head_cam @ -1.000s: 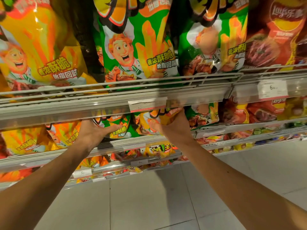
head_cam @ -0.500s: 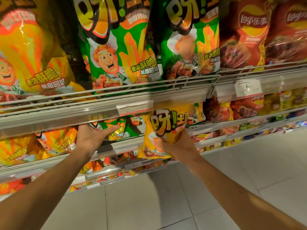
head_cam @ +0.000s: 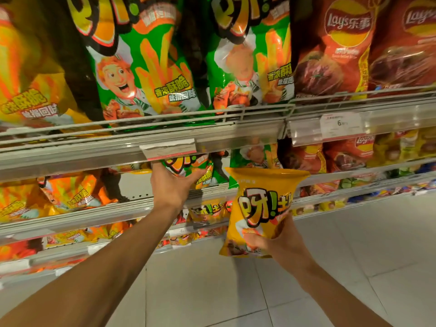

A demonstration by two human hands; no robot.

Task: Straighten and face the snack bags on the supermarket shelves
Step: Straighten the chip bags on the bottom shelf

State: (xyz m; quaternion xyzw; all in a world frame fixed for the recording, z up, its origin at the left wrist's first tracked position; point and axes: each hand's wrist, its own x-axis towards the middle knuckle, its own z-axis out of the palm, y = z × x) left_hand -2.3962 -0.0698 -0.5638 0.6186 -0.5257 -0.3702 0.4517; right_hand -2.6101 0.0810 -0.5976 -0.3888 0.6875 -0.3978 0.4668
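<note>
The right hand [head_cam: 280,241] grips the yellow bag [head_cam: 262,208] by its lower part, now pulled clear of the shelf and lower than before. The left hand [head_cam: 172,185] has shifted right, fingers curled on a green bag [head_cam: 188,166] under the shelf rail [head_cam: 94,159].

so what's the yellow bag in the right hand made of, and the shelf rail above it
The yellow snack bag looks like thin glossy plastic film: it crinkles and catches glare where the right hand grips it. The shelf rail looks like pale painted or plain metal fronted by a clear plastic label strip, though that's uncertain.
</note>
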